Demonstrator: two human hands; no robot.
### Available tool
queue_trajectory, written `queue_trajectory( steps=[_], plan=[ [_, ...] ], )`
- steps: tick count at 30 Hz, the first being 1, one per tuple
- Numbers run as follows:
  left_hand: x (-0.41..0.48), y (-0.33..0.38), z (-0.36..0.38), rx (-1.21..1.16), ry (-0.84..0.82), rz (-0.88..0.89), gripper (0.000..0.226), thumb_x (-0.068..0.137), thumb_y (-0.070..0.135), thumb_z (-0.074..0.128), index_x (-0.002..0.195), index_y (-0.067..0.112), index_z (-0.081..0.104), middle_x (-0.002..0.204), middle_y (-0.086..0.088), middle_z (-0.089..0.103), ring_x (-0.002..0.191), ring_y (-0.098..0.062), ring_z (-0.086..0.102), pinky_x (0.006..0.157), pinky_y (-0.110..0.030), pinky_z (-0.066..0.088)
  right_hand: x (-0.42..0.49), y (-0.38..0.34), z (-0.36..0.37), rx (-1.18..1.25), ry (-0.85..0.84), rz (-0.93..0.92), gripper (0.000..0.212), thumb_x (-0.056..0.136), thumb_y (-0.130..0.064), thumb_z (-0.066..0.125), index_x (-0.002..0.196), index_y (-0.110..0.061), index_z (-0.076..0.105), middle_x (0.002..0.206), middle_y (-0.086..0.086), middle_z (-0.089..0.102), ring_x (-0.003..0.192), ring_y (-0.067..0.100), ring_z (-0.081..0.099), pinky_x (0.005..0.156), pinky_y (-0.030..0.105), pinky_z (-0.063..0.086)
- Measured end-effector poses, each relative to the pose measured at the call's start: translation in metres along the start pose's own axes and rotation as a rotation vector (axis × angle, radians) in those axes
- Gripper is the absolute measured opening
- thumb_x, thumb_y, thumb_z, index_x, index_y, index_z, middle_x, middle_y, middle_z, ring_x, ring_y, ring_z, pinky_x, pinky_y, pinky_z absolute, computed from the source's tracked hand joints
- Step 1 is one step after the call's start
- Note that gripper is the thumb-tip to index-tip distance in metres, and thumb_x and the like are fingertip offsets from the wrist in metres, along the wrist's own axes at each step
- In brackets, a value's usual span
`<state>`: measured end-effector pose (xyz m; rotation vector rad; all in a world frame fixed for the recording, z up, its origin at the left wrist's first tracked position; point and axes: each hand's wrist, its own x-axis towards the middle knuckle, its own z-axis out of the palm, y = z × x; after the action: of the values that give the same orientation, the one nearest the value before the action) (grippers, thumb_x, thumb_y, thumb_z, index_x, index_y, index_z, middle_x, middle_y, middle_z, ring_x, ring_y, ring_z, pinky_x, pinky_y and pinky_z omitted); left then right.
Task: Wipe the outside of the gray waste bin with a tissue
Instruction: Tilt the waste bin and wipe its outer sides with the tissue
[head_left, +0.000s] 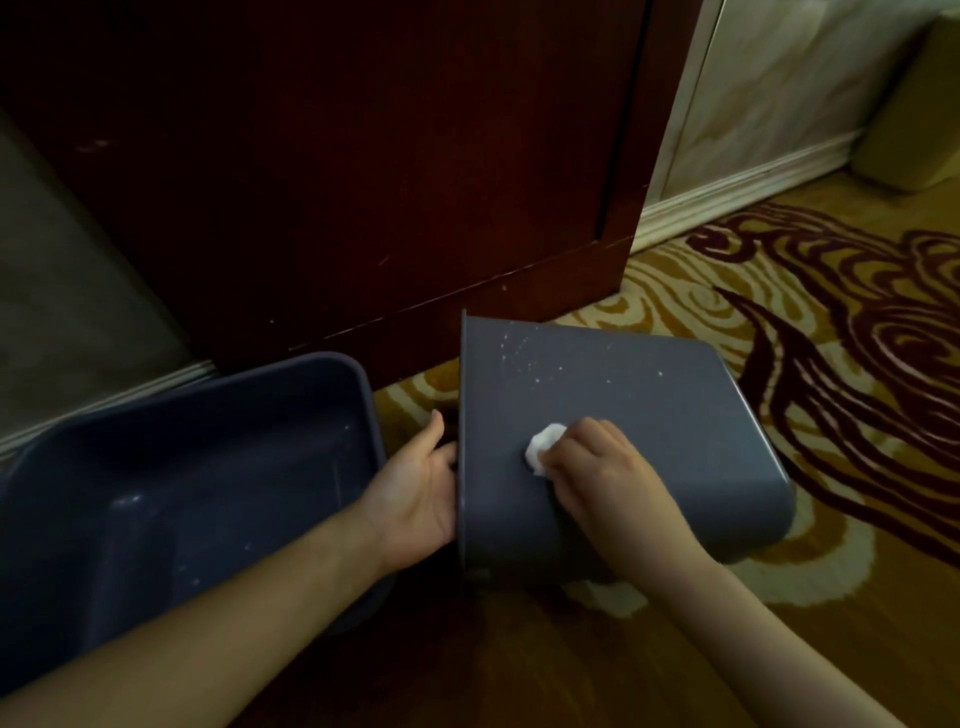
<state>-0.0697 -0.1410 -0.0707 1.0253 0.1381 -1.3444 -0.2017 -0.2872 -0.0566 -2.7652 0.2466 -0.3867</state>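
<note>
1. The gray waste bin (623, 415) lies on its side on the carpet (779, 322).
2. Left hand (415, 488) clamps its rim; right hand (597, 467) presses a balled tissue (540, 447) to the upturned side.
3. Wiping is under way; next, likely sweep toward the white specks (524, 358).

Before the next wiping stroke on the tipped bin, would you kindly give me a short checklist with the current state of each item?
1. Gray waste bin lying on its side, outer wall up: ok.
2. Left hand steadying its rim: ok.
3. Tissue pressed to the wall under the right hand: ok.
4. White specks near the far edge wiped off: not ok.
5. Underside clean: cannot tell.
6. Second bin clear of the stroke path: ok.
</note>
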Motion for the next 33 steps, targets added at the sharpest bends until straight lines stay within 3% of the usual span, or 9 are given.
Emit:
queue_trajectory(
  steps=[5, 8, 10, 13, 16, 22, 27, 30, 33],
  plan=[
    [0.010, 0.023, 0.009, 0.164, 0.088, 0.107, 0.036, 0.093, 0.043, 0.040, 0.109, 0.020, 0.062, 0.092, -0.009, 0.077, 0.095, -0.026, 0.069, 0.076, -0.042, 0.052, 0.036, 0.034, 0.002, 0.013, 0.214, 0.292, 0.014, 0.089, -0.018, 0.056, 0.097, -0.011, 0.064, 0.100, 0.005, 0.056, 0.089, 0.015, 0.051, 0.071, 0.023, 0.040],
    [0.019, 0.037, 0.024, 0.194, 0.162, 0.209, 0.028, 0.095, 0.022, 0.044, 0.119, 0.014, 0.058, 0.098, -0.010, 0.070, 0.095, -0.024, 0.064, 0.082, -0.040, 0.051, 0.074, 0.023, 0.011, 0.049, 0.321, 0.277, 0.017, 0.090, -0.017, 0.053, 0.103, -0.010, 0.063, 0.104, 0.007, 0.056, 0.095, 0.018, 0.051, 0.077, 0.027, 0.043],
    [0.024, 0.039, 0.030, 0.180, 0.199, 0.243, 0.031, 0.096, 0.014, 0.042, 0.124, 0.010, 0.054, 0.106, -0.011, 0.065, 0.094, -0.024, 0.062, 0.083, -0.039, 0.049, 0.100, 0.012, 0.019, 0.048, 0.276, 0.203, 0.021, 0.092, -0.016, 0.051, 0.107, -0.009, 0.063, 0.106, 0.010, 0.056, 0.100, 0.023, 0.050, 0.081, 0.032, 0.044],
    [0.028, 0.040, 0.029, 0.156, 0.232, 0.246, 0.034, 0.096, 0.012, 0.041, 0.128, 0.009, 0.052, 0.118, -0.016, 0.060, 0.101, -0.027, 0.059, 0.083, -0.039, 0.048, 0.124, 0.002, 0.032, 0.038, 0.107, 0.077, 0.026, 0.092, -0.014, 0.048, 0.114, -0.008, 0.061, 0.107, 0.014, 0.054, 0.104, 0.031, 0.047, 0.083, 0.042, 0.041],
    [0.029, 0.041, 0.023, 0.146, 0.214, 0.212, 0.030, 0.096, 0.013, 0.042, 0.123, 0.011, 0.054, 0.105, -0.012, 0.064, 0.094, -0.024, 0.061, 0.077, -0.038, 0.049, 0.121, 0.010, 0.035, 0.039, 0.092, 0.069, 0.024, 0.093, -0.014, 0.048, 0.111, -0.007, 0.062, 0.106, 0.014, 0.054, 0.104, 0.031, 0.046, 0.084, 0.042, 0.040],
    [0.032, 0.054, 0.020, 0.159, 0.201, 0.147, 0.017, 0.092, 0.015, 0.048, 0.101, 0.016, 0.063, 0.087, -0.009, 0.072, 0.088, -0.023, 0.066, 0.072, -0.039, 0.053, 0.070, 0.072, 0.014, -0.012, 0.278, 0.363, 0.018, 0.093, -0.013, 0.050, 0.099, -0.004, 0.065, 0.102, 0.014, 0.056, 0.097, 0.029, 0.049, 0.082, 0.039, 0.044],
    [0.048, 0.082, 0.035, 0.257, 0.265, 0.184, 0.032, 0.094, 0.020, 0.048, 0.123, 0.008, 0.054, 0.103, -0.012, 0.065, 0.092, -0.023, 0.063, 0.074, -0.036, 0.052, 0.043, 0.094, 0.000, -0.065, 0.365, 0.578, 0.019, 0.093, -0.016, 0.049, 0.096, -0.004, 0.062, 0.099, 0.014, 0.054, 0.092, 0.026, 0.051, 0.079, 0.038, 0.046],
    [0.058, 0.091, 0.044, 0.323, 0.329, 0.180, 0.036, 0.096, 0.015, 0.044, 0.129, 0.003, 0.048, 0.128, -0.016, 0.057, 0.113, -0.027, 0.056, 0.082, -0.038, 0.047, 0.053, 0.062, 0.006, -0.068, 0.424, 0.427, 0.018, 0.092, -0.021, 0.048, 0.097, -0.010, 0.062, 0.099, 0.009, 0.055, 0.088, 0.020, 0.050, 0.074, 0.030, 0.042],
    [0.062, 0.091, 0.046, 0.350, 0.349, 0.166, 0.036, 0.097, 0.015, 0.041, 0.130, 0.000, 0.046, 0.118, -0.018, 0.061, 0.117, -0.030, 0.055, 0.085, -0.039, 0.044, 0.084, 0.028, 0.018, -0.050, 0.371, 0.226, 0.016, 0.091, -0.018, 0.052, 0.098, -0.011, 0.064, 0.098, 0.009, 0.057, 0.088, 0.024, 0.052, 0.075, 0.036, 0.047]
  ],
)
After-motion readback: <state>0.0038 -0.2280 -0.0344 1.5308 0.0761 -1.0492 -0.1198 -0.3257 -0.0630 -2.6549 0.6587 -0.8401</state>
